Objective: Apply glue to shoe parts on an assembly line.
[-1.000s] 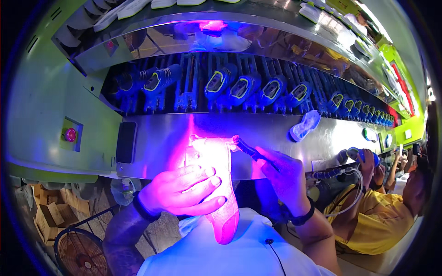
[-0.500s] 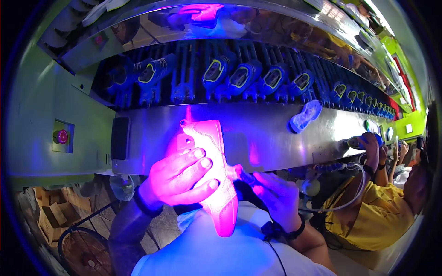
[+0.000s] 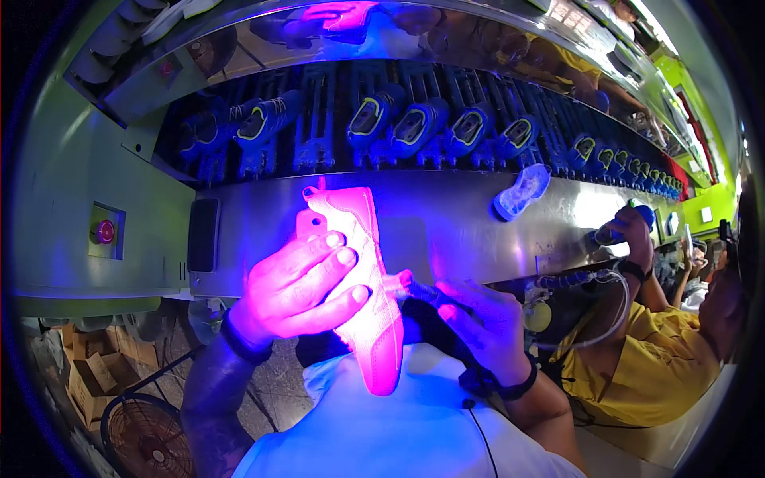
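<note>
So the sneaker (image 3: 373,323), washed out hot pink by the light, is just left of centre in the frame, held on its side with the heel loop up top and the toe pointing at the bottom edge. The left hand (image 3: 299,291) has a proper grip on it, fingers spread across the upper. The right hand (image 3: 486,323) is wrapped around a dark-handled brush (image 3: 424,291), and its tip meets the shoe's right edge; can't tell if it's actually pressing. Both wrists have dark bands, and the wearer's white shirt (image 3: 382,438) fills the lower middle.

Behind that is a shiny metal tabletop (image 3: 470,231) running across the frame, with a pale bluish sole-shaped piece (image 3: 522,191) lying right of centre and a dark rectangular pad (image 3: 205,235) at the left end. Past it, along the upper middle, a rack (image 3: 319,119) carries a row of blue sneakers (image 3: 366,119) with lime collars, shrinking off to the right.

Over on the right, a co-worker in a yellow shirt (image 3: 637,370) has a hand (image 3: 633,227) on a blue shoe. Left side: green panel (image 3: 68,167) with a red button (image 3: 104,232). Lower left: cardboard boxes (image 3: 103,370) and a round fan (image 3: 147,438).
</note>
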Tool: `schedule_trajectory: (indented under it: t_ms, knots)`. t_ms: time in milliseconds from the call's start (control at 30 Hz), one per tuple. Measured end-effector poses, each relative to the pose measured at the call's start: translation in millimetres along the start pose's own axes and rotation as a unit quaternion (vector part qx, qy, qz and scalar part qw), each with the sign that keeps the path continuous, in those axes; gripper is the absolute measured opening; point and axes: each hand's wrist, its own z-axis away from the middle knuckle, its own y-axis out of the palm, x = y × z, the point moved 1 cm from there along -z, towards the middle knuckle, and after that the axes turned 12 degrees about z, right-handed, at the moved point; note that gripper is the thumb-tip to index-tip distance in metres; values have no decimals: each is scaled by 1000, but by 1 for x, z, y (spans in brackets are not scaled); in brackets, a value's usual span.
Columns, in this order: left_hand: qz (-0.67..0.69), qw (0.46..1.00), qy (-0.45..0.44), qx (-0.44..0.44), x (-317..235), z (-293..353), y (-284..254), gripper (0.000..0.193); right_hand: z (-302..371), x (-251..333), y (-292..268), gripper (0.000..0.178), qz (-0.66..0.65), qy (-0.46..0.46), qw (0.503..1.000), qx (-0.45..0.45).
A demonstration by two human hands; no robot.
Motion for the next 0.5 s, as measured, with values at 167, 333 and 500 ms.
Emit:
schedule_trajectory:
  t_ms: [167, 333, 500]
  knots:
    - [-10, 999, -38, -7, 3, -4, -7, 46, 4, 5, -5, 35, -6, 8, 999, 38]
    - [18, 993, -115, 5, 7, -4, -10, 46, 1, 8, -3, 35, 12, -15, 1000, 13]
    - [51, 976, -209, -22, 7, 5, -3, 55, 2, 17, 2, 33, 37, 11, 999, -4]
